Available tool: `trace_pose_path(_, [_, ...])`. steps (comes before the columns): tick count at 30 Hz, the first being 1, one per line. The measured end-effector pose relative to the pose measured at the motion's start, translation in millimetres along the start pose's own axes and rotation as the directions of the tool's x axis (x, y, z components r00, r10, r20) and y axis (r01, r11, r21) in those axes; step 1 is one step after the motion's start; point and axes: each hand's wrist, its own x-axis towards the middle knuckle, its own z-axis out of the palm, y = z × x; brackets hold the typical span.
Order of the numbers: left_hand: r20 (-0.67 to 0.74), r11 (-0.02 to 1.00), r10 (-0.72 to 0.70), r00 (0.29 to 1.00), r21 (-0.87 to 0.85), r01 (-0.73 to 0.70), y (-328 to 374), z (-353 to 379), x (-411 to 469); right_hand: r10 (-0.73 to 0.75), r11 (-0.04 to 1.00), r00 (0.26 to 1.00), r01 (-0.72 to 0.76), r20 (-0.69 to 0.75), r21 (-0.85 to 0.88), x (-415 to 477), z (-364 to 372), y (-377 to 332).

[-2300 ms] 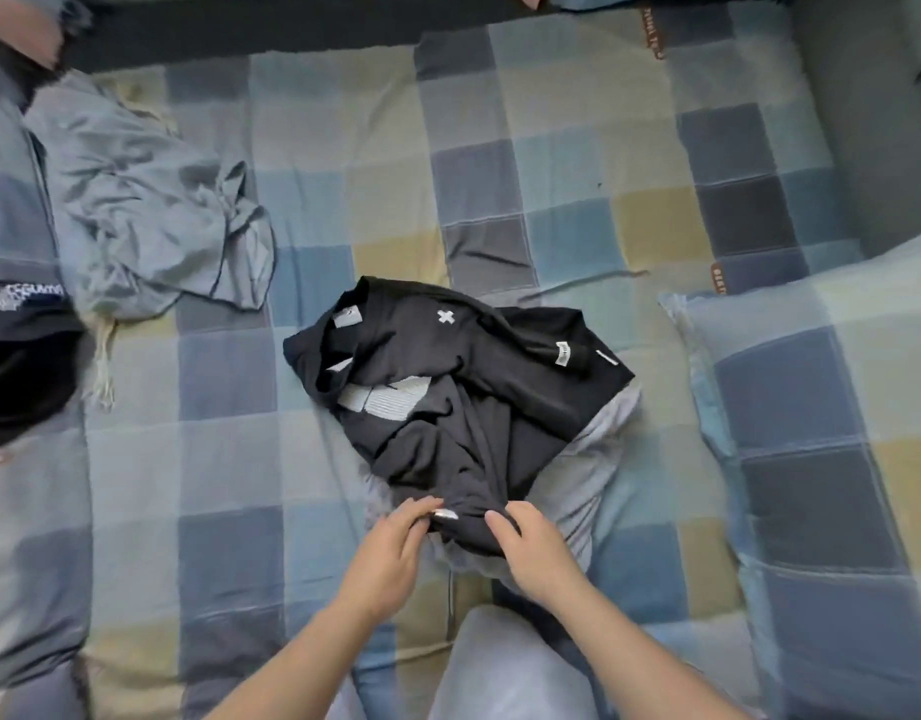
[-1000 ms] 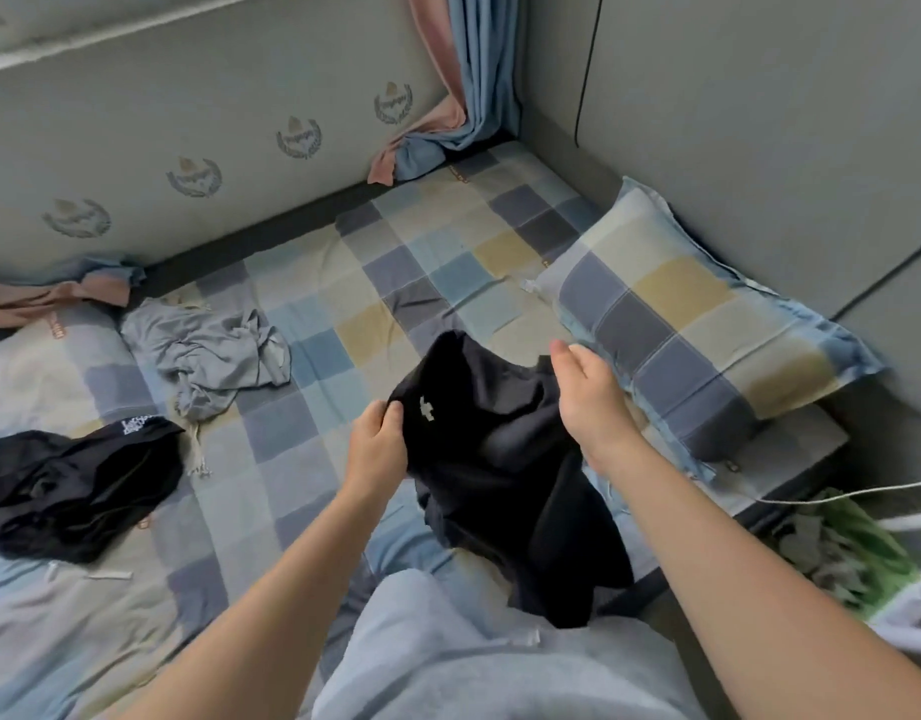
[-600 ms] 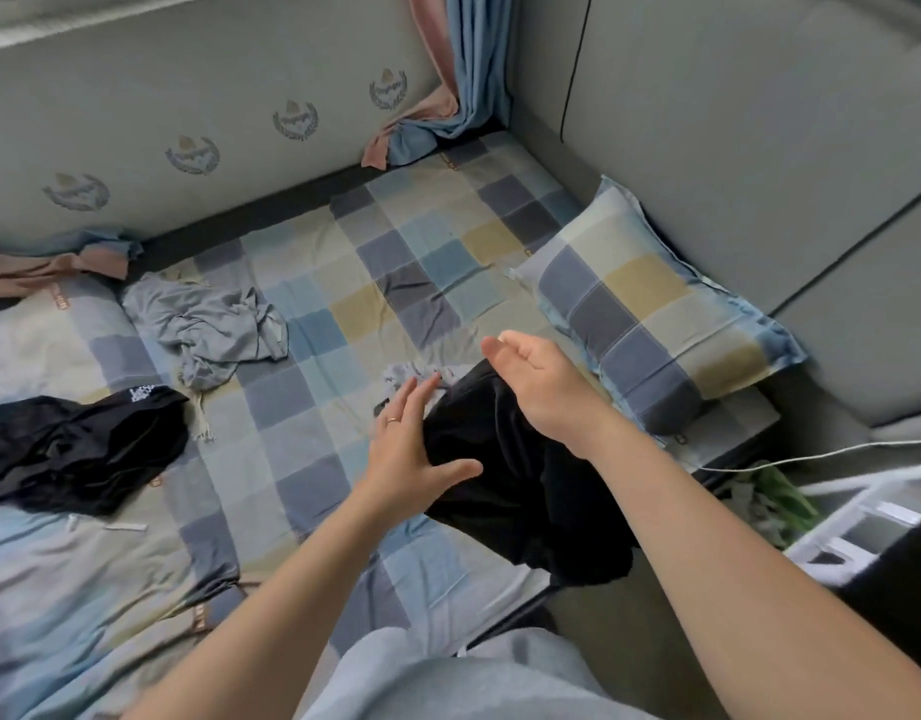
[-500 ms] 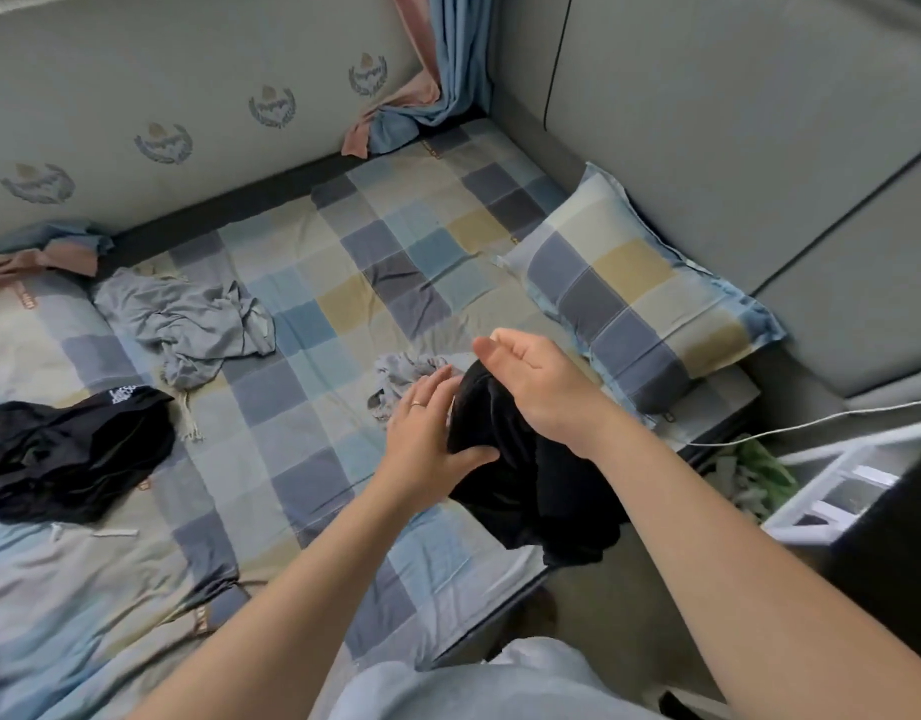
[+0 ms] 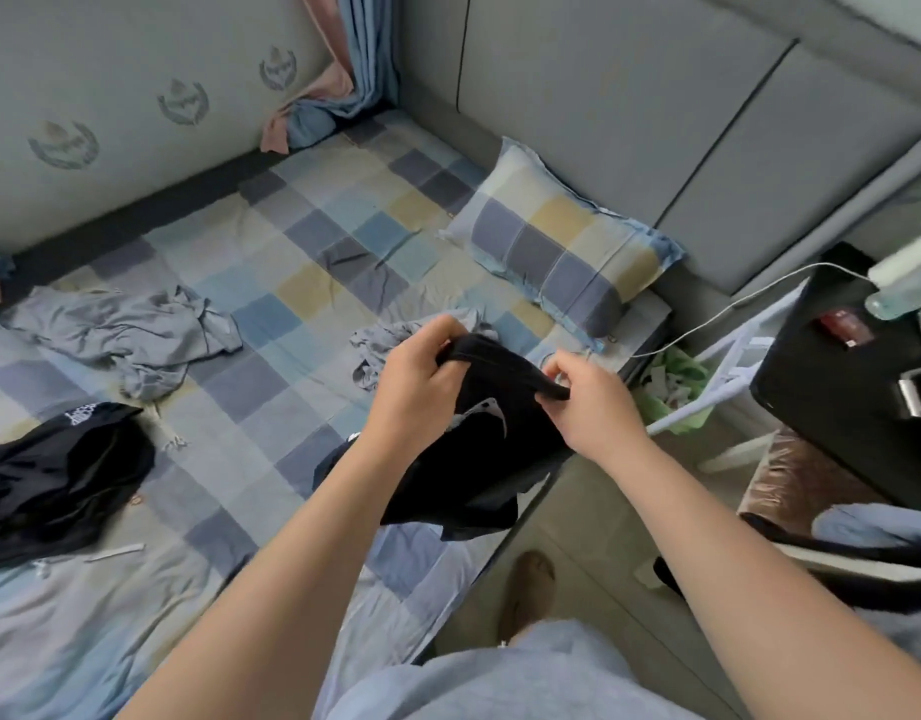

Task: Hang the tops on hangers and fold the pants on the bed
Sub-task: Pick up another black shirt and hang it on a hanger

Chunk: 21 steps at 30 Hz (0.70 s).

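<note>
Centre frame: left hand (image 5: 417, 387) and right hand (image 5: 593, 402), fingers curled, both pinching the top edge of a black garment (image 5: 489, 459), held up over the near edge of the bed (image 5: 302, 283). Right of it, green-lined bin (image 5: 695, 415) holding crumpled white scraps (image 5: 661, 379). Grey garment (image 5: 126, 335) lies on the bed, left of frame.

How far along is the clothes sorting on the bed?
Done: nothing visibly hung or folded. In hand: left hand and right hand grip a black garment. Left: crumpled grey garment, black pile and small grey piece lie loose on the bed.
</note>
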Motion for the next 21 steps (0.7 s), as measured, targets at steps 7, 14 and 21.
trace_pose_path(7, [-0.102,0.99,0.137,0.985,-0.002,-0.138,51,-24,-47,0.184,0.98,0.96,-0.164,-0.21,0.11,-67,16,17])
trace_pose_path(14, [-0.277,0.984,0.096,0.956,-0.119,-0.133,81,-26,-89,0.471,0.881,0.875,-0.46,-0.114,0.11,-159,36,104])
trace_pose_path(21, [-0.336,0.998,-0.058,0.94,-0.047,0.045,79,3,-138,0.527,0.719,0.85,-0.459,0.022,0.522,-215,-18,117])
